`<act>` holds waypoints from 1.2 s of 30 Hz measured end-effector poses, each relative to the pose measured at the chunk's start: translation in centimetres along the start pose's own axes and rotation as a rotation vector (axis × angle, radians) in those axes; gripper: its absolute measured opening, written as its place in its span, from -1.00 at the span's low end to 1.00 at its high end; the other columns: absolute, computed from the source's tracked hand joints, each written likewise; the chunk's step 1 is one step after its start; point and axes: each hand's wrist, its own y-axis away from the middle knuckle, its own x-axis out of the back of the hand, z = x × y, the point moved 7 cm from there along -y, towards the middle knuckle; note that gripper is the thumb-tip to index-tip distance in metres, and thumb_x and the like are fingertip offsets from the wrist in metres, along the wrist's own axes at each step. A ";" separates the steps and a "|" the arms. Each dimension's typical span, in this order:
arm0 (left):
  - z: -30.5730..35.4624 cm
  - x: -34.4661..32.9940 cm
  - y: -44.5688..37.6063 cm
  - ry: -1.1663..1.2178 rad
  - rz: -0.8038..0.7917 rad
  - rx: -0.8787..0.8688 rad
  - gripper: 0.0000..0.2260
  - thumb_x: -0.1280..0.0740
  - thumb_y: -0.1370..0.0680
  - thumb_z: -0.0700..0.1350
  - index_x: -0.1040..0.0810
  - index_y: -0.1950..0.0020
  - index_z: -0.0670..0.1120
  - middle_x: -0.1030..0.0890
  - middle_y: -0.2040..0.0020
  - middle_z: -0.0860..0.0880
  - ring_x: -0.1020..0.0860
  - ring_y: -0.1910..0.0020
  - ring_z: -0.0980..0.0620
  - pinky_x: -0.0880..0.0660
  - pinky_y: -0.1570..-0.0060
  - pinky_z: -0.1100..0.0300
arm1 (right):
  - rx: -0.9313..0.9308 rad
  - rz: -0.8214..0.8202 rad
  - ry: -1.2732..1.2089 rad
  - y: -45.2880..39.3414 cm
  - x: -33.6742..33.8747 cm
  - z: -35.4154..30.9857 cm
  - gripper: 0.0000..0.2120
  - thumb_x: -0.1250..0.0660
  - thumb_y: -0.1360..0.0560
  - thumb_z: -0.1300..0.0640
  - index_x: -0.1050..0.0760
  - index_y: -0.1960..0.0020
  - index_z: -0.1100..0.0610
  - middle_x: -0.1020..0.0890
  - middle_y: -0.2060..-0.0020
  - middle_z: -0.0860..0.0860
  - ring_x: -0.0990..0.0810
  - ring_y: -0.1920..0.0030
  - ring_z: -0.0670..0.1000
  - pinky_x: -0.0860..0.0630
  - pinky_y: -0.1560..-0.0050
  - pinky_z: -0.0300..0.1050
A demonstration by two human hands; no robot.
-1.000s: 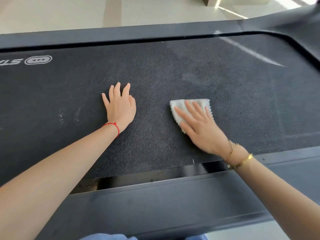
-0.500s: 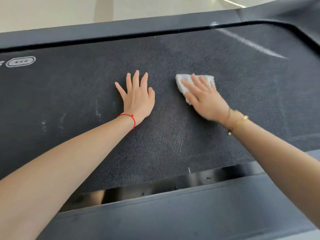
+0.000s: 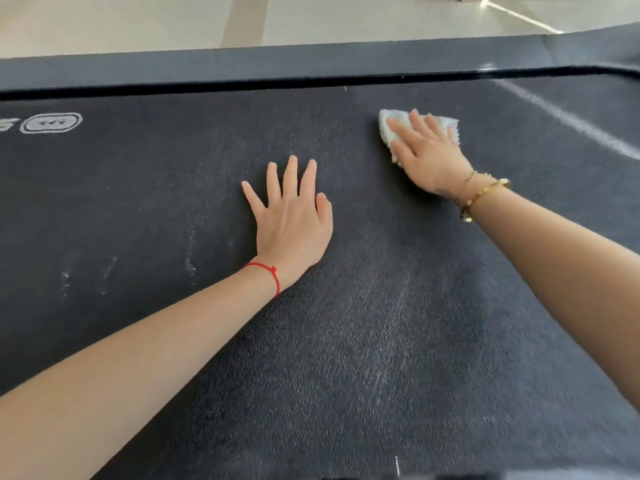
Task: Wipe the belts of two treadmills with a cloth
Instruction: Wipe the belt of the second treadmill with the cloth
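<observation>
White cloth [image 3: 420, 128] under flat right hand [image 3: 431, 161] – fingers straight, left hand [image 3: 292, 216] splayed flat on belt [image 3: 381, 323]

We note a pale, glossy floor [image 3: 138, 22] with a darker strip [image 3: 246, 19]; a light streak [image 3: 519, 17], possibly sunlight, far right.

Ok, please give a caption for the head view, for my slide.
Right hand presses a white cloth on the dark treadmill belt; left hand rests flat nearby.
</observation>
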 end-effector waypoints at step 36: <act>0.1 0.9 0.4 0.052 0.028 0.025 -0.53 -0.03 -0.67 0.02 -0.15 -0.59 0.02 -0.13 -0.60 -0.03 -0.02 -0.58 -0.12 0.10 -0.49 -0.32 | 0.082 0.068 -0.020 10.0 0.6 -0.7 -0.56 0.00 -0.69 0.00 -0.16 -0.56 -0.01 -0.19 -0.53 0.09 -0.07 -0.53 0.10 0.08 -0.49 0.13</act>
